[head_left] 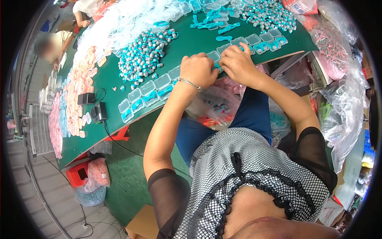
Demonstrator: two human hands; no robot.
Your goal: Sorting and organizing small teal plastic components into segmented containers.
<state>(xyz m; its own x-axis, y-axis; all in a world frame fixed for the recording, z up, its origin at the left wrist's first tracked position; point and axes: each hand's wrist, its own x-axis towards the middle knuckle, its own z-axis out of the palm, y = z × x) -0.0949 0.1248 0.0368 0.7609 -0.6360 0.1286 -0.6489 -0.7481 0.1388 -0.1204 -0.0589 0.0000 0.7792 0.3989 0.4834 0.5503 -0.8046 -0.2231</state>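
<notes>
A row of open clear plastic cases (pixel 162 82) runs along the near edge of the green table. Several hold coiled teal cords (pixel 150 96). My left hand (pixel 199 70), with a bangle at its wrist, is closed over the middle of the row. Close beside it, my right hand (pixel 239 65) bends its fingers down over a case, its index finger lifted. A bit of teal shows between the two hands. What their fingertips grip is hidden under them. Right of my right hand, more cases (pixel 261 47) hold teal cords and small pale parts.
Beyond the row lie heaps of small teal-and-grey pieces (pixel 143 53), loose teal cord bundles (pixel 229 28) and a mound of clear cases (pixel 123 24). Peach-coloured pieces (pixel 81 83) and a black box with a cable (pixel 99 112) are at left. Another person (pixel 55 46) sits at far left. Plastic bags (pixel 338 99) crowd the right.
</notes>
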